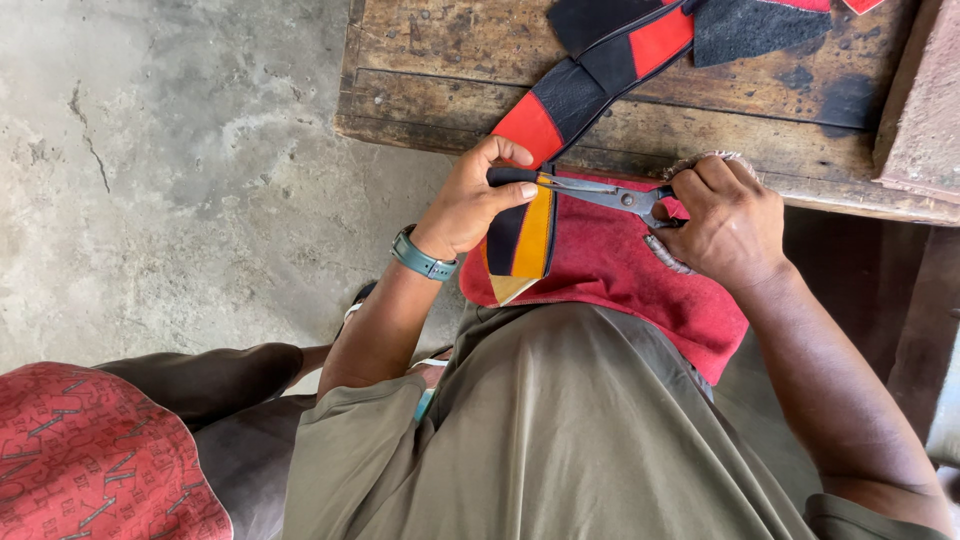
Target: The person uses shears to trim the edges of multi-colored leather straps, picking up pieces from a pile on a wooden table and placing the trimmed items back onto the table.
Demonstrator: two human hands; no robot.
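My left hand [470,200] grips a strip of leather in black and orange-yellow panels [522,238], pinching its top edge. My right hand [728,222] holds a pair of metal scissors [612,195], whose blades point left and meet the strip's upper edge by my left thumb. A red cloth [620,275] lies over my lap beneath both hands. A longer strip of red and black panels [590,85] runs from my left hand up across the wooden bench.
A worn wooden bench [440,75] spans the top, with dark leather pieces [750,28] lying on it. Concrete floor [160,170] fills the left. A red patterned cloth [90,460] sits at the lower left. A blue-grey watch [420,257] is on my left wrist.
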